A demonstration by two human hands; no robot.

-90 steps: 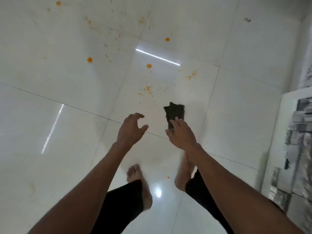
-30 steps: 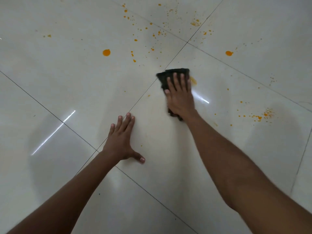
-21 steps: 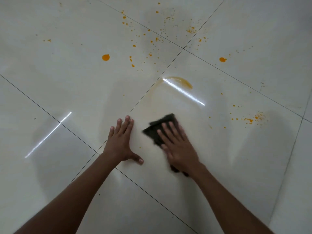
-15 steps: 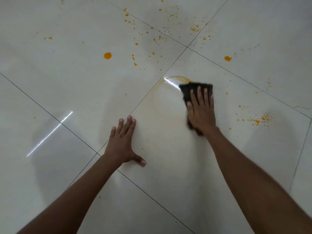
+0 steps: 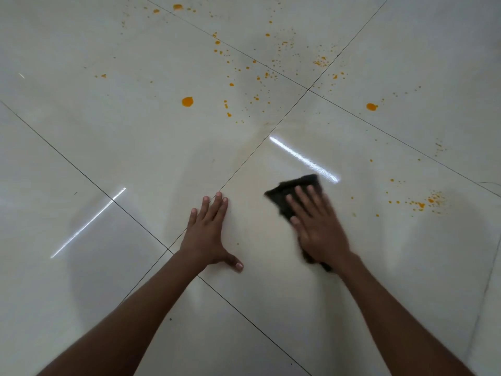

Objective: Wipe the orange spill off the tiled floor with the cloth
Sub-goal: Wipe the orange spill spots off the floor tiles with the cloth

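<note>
A dark cloth lies flat on the glossy white tiled floor. My right hand presses on it with straight, spread fingers and is blurred by motion. My left hand rests flat on the tile to the left of the cloth, palm down, thumb out. Orange spill drops lie farther out: a big blob at the upper middle, another blob at the upper right, a speckled patch to the right, and several fine specks across the far tiles. One tiny speck sits by my left thumb.
Dark grout lines cross the floor between large tiles. A bright light streak reflects just beyond the cloth, and another at the left. A faint yellowish smear shows around the wiped patch.
My right hand has pulled the cloth back toward me and leftward from the far smear. The orange arc smear beyond it has faded. My left hand has stayed planted.
</note>
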